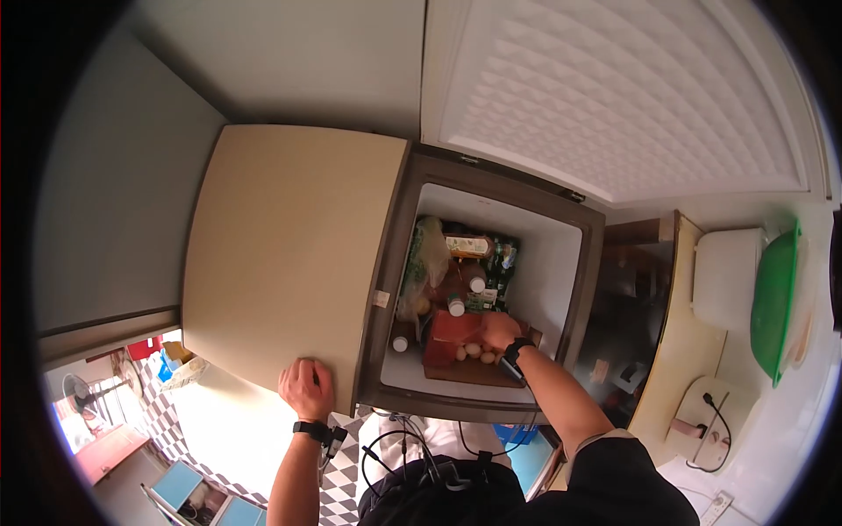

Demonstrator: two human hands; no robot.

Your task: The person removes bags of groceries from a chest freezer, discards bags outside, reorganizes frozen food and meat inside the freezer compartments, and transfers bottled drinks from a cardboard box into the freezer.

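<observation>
Item, eggs [474, 350]: a small group, pale brown, loose in a brown box [447, 370] on the near side within the chest freezer [456, 406]; likely light, smooth, rigid in shell and fragile, best taken singly around the widest part with soft, even pressure, clear of neighbouring shells. Item, red piece [456, 326]: inside the freezer, beside the eggs; material uncertain, probably light, best lifted by an edge. Item, white-topped bottle [456, 305]: inside the freezer, beyond the eggs; likely firm, perhaps slippery if damp, best held round the body. Item, plastic bag [430, 257]: along the freezer's left interior; apparently limp, best gathered at the top. Item, right hand [503, 331]: inside the freezer, close above the eggs, fingers partly hidden, any grasp impossible to tell. Item, left hand [309, 388]: on the beige lid [289, 237] left of the freezer's opening, fingers curled, contents, if any, impossible to tell
</observation>
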